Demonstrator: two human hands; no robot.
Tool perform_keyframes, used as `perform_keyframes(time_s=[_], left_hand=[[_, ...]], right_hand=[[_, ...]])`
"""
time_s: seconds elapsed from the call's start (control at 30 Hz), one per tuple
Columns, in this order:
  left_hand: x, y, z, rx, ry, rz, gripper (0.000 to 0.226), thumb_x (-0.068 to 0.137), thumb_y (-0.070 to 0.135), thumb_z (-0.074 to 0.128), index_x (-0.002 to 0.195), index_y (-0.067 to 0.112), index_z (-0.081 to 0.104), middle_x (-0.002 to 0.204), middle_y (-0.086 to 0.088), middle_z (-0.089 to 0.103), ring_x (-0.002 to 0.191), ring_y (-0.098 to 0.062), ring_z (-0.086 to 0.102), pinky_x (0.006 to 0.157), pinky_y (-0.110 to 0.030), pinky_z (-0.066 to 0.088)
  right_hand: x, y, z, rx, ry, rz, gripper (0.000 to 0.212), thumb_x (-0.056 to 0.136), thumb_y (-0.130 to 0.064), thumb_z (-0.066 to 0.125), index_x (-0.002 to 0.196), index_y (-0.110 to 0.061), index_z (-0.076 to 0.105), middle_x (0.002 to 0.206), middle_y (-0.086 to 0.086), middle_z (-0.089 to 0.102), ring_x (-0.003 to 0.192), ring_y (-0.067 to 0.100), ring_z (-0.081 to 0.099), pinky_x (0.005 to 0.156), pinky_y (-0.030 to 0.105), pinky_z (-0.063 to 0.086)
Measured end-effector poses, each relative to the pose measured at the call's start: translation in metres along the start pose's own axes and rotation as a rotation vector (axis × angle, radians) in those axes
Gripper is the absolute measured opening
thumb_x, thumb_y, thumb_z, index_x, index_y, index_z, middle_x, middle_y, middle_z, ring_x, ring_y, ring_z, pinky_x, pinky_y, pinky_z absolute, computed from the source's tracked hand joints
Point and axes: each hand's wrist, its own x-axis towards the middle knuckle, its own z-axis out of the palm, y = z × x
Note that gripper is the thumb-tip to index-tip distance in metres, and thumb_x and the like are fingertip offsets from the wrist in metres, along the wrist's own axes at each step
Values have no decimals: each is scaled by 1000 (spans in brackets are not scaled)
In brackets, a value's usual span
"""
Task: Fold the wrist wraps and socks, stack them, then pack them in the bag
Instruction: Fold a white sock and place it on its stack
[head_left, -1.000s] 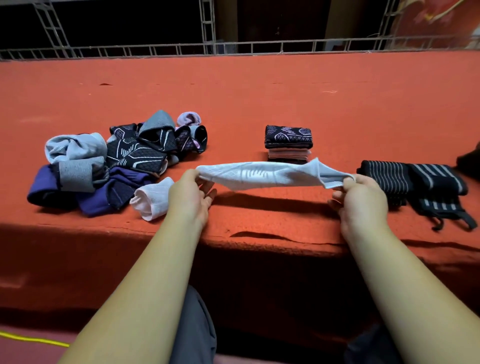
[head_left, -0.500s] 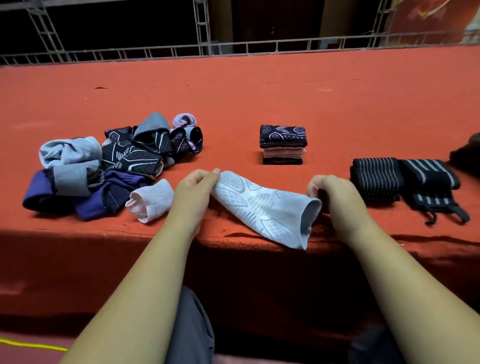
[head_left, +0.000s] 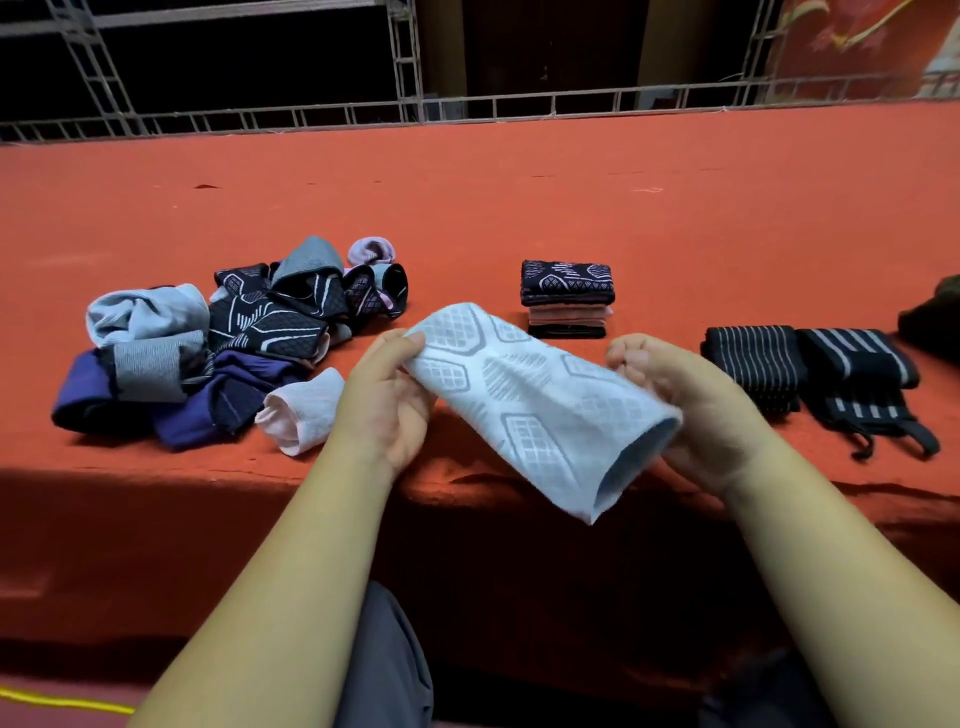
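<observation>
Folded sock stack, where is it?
Head view: the folded sock stack sits right of centre on the red surface, between the loose sock pile and the striped wrist wraps.

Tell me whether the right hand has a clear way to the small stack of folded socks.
Probably yes: only bare red tabletop lies between the right hand and the stack of folded socks. But it grips the pale blue patterned sock, which it must release first.
</observation>
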Motion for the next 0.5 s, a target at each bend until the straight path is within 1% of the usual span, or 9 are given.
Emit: perform_keyframes(time_s=[0.03,0.1,0.17,0.23,0.27,0.33,0.43,0.5], left_hand=[[-1,-1,2,11,-11,-14,27,89,11,67,114,5,60,111,-21,70,101,-31,69,95,-45,54],[-4,-8,6,72,-34,-52,16,93,6,65,108,5,61,106,-21,72,98,-31,70,92,-43,58],[-7,-16,14,112,-59,-104,8,96,0,62,101,6,62,106,-21,73,96,-31,72,91,-42,60],[-11,-20,21,107,-92,-129,8,96,-1,62,98,7,62,113,-21,73,99,-31,72,94,-44,60],[-11,-21,23,101,-108,-136,8,97,0,62,98,7,63,117,-22,72,101,-31,71,97,-47,58],[-14,-21,27,92,-146,-149,10,97,2,64,94,11,65,120,-23,68,105,-33,67,99,-49,55],[-15,-19,30,85,-164,-152,15,97,2,65,91,16,68,116,-19,69,98,-29,69,89,-43,59],[-16,-19,30,131,-163,-130,13,97,3,66,97,15,71,112,-15,71,95,-27,70,85,-41,59]], right_hand=[[3,2,-1,-70,12,41,23,85,-38,67,95,-18,64,76,3,62,54,17,51,51,29,31],[7,11,0,-254,71,150,41,93,-53,66,103,-14,65,83,8,69,52,21,58,47,26,39],[7,19,6,-425,79,206,46,101,-57,60,111,-13,67,93,8,77,57,24,64,47,27,45],[4,23,11,-555,60,166,46,101,-57,59,113,-15,71,100,4,80,63,24,67,50,30,47],[3,24,13,-572,54,138,45,100,-56,60,112,-15,73,100,2,80,64,24,67,51,31,48],[2,25,17,-552,55,105,37,102,-50,63,108,-15,75,93,-2,78,64,22,68,52,31,48],[2,29,20,-619,79,71,19,103,-36,67,104,-20,78,71,-9,70,57,13,60,51,28,47],[3,32,20,-598,100,59,13,102,-30,70,103,-21,78,63,-11,62,54,11,52,49,25,42]])
